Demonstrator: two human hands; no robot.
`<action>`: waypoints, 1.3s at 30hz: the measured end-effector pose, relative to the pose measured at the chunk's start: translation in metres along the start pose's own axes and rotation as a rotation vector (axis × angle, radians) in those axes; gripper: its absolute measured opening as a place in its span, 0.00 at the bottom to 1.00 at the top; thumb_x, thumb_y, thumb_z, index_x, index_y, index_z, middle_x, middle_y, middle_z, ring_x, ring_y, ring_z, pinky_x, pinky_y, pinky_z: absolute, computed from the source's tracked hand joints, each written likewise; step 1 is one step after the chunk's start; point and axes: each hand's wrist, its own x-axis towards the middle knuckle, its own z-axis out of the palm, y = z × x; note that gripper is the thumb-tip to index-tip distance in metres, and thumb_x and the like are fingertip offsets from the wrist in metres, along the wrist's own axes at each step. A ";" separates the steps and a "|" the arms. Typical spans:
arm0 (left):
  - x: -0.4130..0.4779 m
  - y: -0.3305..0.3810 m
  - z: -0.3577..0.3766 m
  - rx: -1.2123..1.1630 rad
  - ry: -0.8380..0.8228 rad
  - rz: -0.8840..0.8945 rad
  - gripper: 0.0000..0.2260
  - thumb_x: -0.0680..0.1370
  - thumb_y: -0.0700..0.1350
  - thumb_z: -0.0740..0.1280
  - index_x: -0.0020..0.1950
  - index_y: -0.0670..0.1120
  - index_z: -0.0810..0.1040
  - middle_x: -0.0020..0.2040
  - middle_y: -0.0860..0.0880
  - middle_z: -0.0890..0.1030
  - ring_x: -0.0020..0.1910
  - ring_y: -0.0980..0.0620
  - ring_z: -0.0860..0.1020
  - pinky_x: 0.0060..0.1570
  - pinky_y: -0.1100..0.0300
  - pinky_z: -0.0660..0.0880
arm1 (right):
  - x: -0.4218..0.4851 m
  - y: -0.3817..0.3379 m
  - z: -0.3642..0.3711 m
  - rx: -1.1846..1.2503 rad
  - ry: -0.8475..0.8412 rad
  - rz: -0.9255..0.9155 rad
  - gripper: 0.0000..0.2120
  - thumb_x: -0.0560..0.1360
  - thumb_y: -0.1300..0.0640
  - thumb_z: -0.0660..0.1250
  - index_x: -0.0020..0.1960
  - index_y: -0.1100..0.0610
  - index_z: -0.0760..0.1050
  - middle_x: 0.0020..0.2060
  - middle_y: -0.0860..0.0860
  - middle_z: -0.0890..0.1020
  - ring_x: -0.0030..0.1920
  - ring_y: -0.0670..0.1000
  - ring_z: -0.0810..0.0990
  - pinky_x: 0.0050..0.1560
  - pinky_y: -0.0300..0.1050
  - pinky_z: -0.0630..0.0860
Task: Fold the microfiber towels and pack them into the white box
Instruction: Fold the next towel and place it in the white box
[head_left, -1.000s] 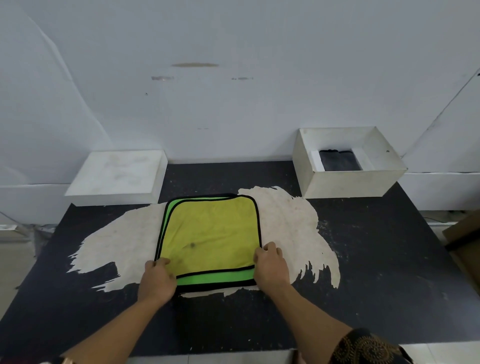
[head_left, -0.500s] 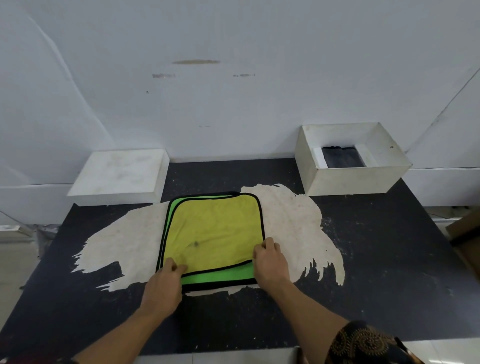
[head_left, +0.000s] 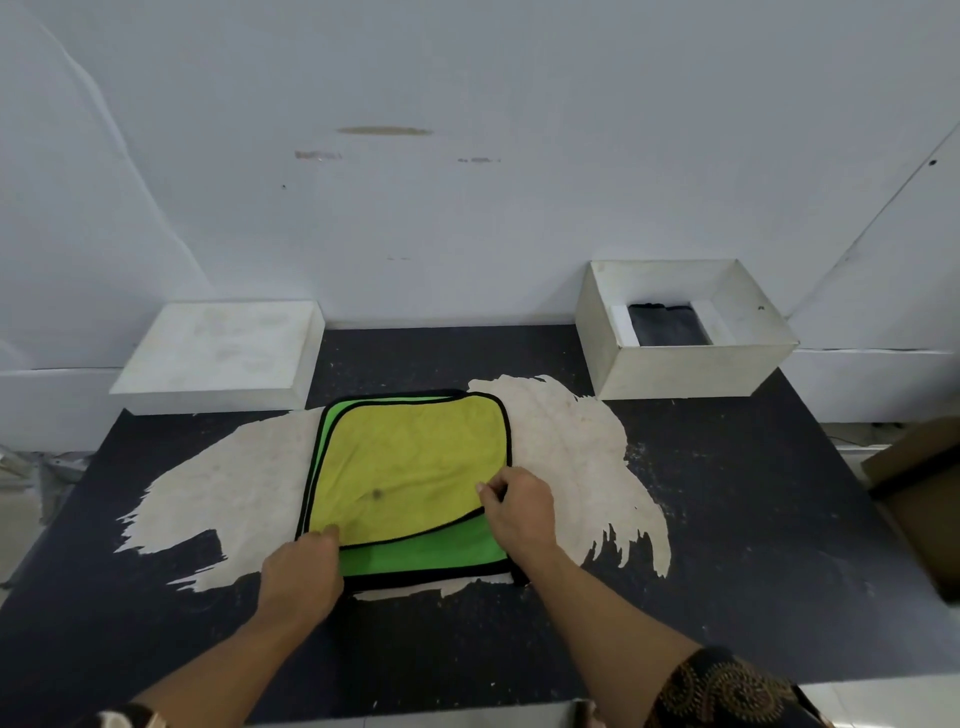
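A yellow and green microfiber towel (head_left: 410, 462) with black trim lies folded in the middle of the black table, yellow side up. My left hand (head_left: 304, 569) sits at its near left corner, pinching the yellow layer's edge. My right hand (head_left: 514, 512) pinches the yellow layer's near right corner and has pulled it back, baring a green band along the near edge. The open white box (head_left: 691, 364) stands at the back right, with a dark folded towel (head_left: 667, 325) lying inside it.
The box's white lid (head_left: 218, 356) lies at the back left against the wall. The black table top (head_left: 753, 519) has a large worn pale patch around the towel. A brown cardboard box (head_left: 919, 499) stands off the table's right edge.
Both hands moved inward onto the yellow layer's near edge. The right hand drew its corner away from the near edge, so the green band grew wider.
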 end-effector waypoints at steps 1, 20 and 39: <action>0.001 0.000 0.000 -0.070 0.026 -0.033 0.08 0.72 0.40 0.61 0.50 0.48 0.73 0.39 0.51 0.76 0.40 0.47 0.80 0.34 0.56 0.70 | 0.002 0.000 0.000 0.024 0.011 0.046 0.07 0.77 0.54 0.70 0.45 0.57 0.81 0.40 0.50 0.82 0.41 0.49 0.78 0.44 0.42 0.76; 0.046 0.001 -0.062 -2.071 -0.044 -1.067 0.06 0.75 0.32 0.67 0.50 0.35 0.75 0.48 0.40 0.77 0.45 0.46 0.78 0.43 0.59 0.80 | 0.039 -0.006 -0.003 0.894 -0.043 0.803 0.07 0.69 0.65 0.77 0.41 0.65 0.79 0.40 0.58 0.83 0.35 0.54 0.82 0.39 0.46 0.83; 0.041 -0.009 -0.058 -1.754 0.103 -0.946 0.13 0.71 0.45 0.77 0.39 0.39 0.75 0.36 0.43 0.77 0.30 0.50 0.75 0.35 0.56 0.79 | 0.034 -0.014 -0.011 0.882 -0.081 0.780 0.03 0.74 0.67 0.68 0.43 0.62 0.79 0.43 0.58 0.81 0.40 0.54 0.79 0.31 0.42 0.78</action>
